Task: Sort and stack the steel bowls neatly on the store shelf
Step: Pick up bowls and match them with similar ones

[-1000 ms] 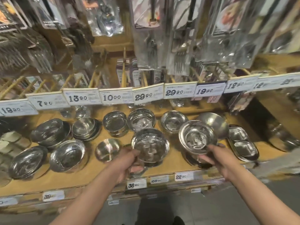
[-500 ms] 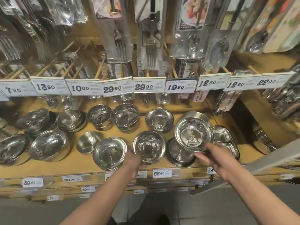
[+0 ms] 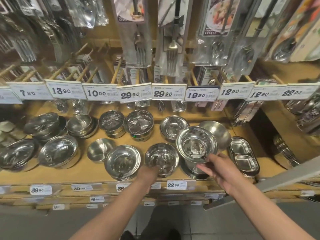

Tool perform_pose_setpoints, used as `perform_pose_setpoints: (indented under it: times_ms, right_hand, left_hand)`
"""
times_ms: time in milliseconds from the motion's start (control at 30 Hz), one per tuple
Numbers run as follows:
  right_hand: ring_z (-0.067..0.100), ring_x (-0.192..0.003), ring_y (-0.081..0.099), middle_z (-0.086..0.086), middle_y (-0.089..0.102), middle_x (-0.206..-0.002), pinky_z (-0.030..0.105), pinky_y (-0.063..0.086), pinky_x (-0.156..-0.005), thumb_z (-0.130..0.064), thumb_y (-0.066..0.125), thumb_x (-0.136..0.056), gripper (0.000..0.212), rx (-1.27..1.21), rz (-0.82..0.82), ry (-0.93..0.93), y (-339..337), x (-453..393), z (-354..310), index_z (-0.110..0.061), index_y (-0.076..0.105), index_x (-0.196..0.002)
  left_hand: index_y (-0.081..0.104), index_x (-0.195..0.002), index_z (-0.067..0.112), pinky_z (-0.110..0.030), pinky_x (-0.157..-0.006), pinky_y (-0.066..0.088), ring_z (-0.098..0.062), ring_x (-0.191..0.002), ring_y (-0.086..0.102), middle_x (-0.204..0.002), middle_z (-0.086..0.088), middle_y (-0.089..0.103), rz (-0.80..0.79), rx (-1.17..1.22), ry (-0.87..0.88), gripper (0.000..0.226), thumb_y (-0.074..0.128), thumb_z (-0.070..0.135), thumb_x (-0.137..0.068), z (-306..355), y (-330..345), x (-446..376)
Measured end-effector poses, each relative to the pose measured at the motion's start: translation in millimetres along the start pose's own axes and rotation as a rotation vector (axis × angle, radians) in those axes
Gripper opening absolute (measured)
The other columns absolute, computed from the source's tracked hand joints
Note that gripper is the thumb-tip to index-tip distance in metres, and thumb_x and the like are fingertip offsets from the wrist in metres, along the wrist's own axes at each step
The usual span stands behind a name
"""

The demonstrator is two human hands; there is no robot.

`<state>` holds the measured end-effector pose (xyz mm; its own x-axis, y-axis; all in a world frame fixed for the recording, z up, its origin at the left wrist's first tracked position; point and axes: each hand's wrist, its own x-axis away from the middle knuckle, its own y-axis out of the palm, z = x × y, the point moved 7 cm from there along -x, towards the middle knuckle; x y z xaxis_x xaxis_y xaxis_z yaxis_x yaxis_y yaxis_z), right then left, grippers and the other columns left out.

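Head view showed about twelve bowls or bowl stacks on the shelf; left hand gripped one bowl, right hand pinched another bowl just right of it

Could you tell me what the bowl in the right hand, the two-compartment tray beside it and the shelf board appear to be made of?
Bowl in the right hand: apparently polished stainless steel; it mirrors the lights sharply.
Two-compartment tray: also steel by its look, with a duller, satin sheen.
Shelf board: matte yellow-brown, probably wood or a wood-look laminate; the grain is too blurred to tell.
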<state>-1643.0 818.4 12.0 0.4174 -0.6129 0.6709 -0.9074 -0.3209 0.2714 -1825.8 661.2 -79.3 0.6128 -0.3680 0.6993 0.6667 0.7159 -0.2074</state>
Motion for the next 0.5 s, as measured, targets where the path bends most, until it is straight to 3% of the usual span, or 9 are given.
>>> perform_pose_setpoints:
  times_ms: [67,133,200,300,400,500]
  right_hand:
    - [0.041,-0.107,0.069,0.026,0.066,-0.115,0.027,0.062,-0.050,0.011,0.049,-0.097,0.029,0.016,-0.005,0.006,15,0,6,0.002,0.052,-0.124]
    - [0.043,-0.116,0.065,0.030,0.065,-0.124,0.028,0.062,-0.052,0.010,0.050,-0.097,0.035,0.029,-0.015,0.011,33,2,16,0.004,0.050,-0.132]
    - [0.042,-0.110,0.069,0.030,0.066,-0.122,0.029,0.063,-0.053,0.009,0.052,-0.097,0.036,0.024,-0.026,0.012,51,4,26,0.001,0.049,-0.132]
    - [0.037,-0.092,0.075,0.029,0.067,-0.117,0.028,0.062,-0.052,0.006,0.053,-0.098,0.032,0.021,-0.060,0.040,85,4,47,-0.002,0.048,-0.129]
    - [0.032,-0.083,0.077,0.025,0.072,-0.108,0.028,0.062,-0.052,0.007,0.057,-0.096,0.032,0.055,-0.108,0.060,120,4,70,0.001,0.051,-0.126]
    - [0.025,-0.075,0.078,0.018,0.078,-0.094,0.026,0.061,-0.054,0.005,0.060,-0.095,0.032,0.169,-0.199,0.089,153,5,95,0.000,0.052,-0.125]
  left_hand:
    - [0.057,-0.132,0.001,-0.047,-0.098,0.052,-0.041,-0.117,0.063,-0.122,-0.025,0.067,-0.025,-0.080,0.023,0.040,0.062,0.019,-0.097,7,-7,12]
    - [0.061,-0.120,0.002,-0.032,-0.073,0.055,-0.026,-0.086,0.067,-0.095,-0.013,0.069,-0.042,-0.171,0.029,0.027,0.058,0.015,-0.096,10,-22,24]
    - [0.063,-0.111,0.005,-0.025,-0.059,0.053,-0.014,-0.067,0.062,-0.083,-0.005,0.067,-0.073,-0.129,0.059,0.019,0.056,0.012,-0.095,19,-39,36]
    - [0.065,-0.104,0.007,-0.039,-0.082,0.061,-0.023,-0.085,0.072,-0.096,-0.009,0.074,-0.130,0.173,0.128,0.015,0.059,0.014,-0.093,40,-70,43]
    - [0.062,-0.110,0.003,-0.041,-0.078,0.061,-0.026,-0.090,0.068,-0.101,-0.011,0.070,-0.135,0.284,0.162,0.026,0.065,0.017,-0.089,52,-100,37]
    - [0.059,-0.105,0.004,-0.037,-0.069,0.064,-0.024,-0.076,0.075,-0.094,-0.012,0.070,-0.050,0.213,0.165,0.015,0.066,0.008,-0.092,49,-137,25]
